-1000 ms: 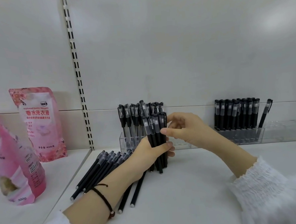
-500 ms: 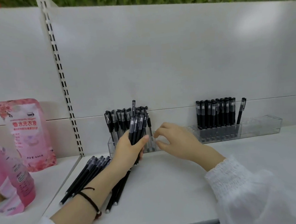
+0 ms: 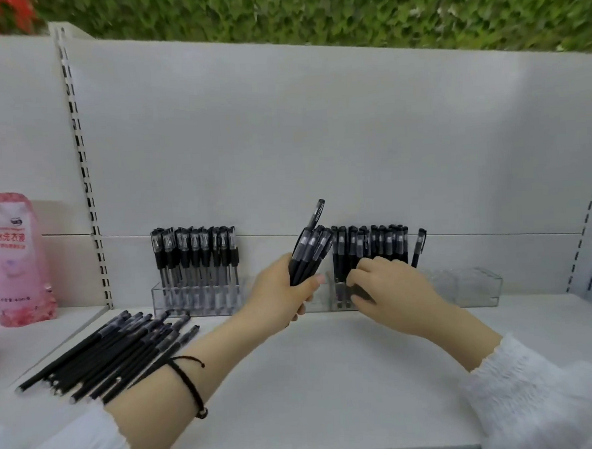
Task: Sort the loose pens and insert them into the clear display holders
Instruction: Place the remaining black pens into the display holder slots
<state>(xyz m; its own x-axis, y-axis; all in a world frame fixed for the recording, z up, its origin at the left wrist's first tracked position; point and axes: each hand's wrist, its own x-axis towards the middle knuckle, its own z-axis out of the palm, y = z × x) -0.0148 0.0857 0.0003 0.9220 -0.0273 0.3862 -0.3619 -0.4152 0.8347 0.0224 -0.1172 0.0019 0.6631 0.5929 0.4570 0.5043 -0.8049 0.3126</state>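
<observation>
My left hand grips a bundle of black pens, caps up and leaning right, one pen sticking above the rest. My right hand rests against the front of the right clear holder, fingers curled at the bases of the pens standing in it; whether it pinches a pen is hidden. A left clear holder carries a row of upright black pens. Several loose black pens lie fanned on the white shelf at the left.
A pink refill pouch stands on the neighbouring shelf at far left. A slotted upright divides the shelves. The white back panel rises behind the holders; green foliage shows above it. The right holder's right end has no pens.
My left hand carried the pen bundle rightward from the left holder to beside the right one. My right hand moved to the right holder's front. The view tilted up and shifted.
</observation>
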